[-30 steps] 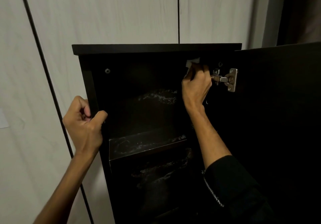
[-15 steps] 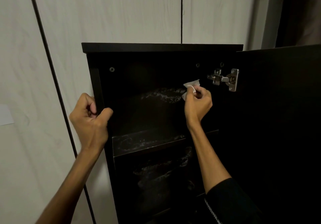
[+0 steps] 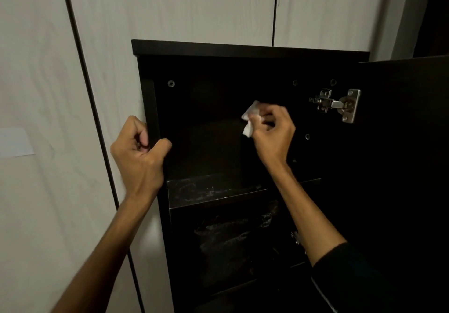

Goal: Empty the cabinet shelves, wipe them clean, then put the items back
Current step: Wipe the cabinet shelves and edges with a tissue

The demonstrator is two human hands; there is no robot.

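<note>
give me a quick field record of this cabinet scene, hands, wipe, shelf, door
left hand: grips the cabinet's left side panel
right hand: fingers pinch a white wipe inside the upper compartment
top shelf: bare, pale smears on its surface
lower compartment: dark crinkled thing, unclear what
door: open to the right, metal hinge exposed

Lower cabinet (image 3: 150, 108) compartment contents, too dark to identify

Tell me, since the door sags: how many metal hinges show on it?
1: the hinge sits at the door's upper inner edge, right of the right hand. A glint lower down may be a second, too dark to tell.
</note>
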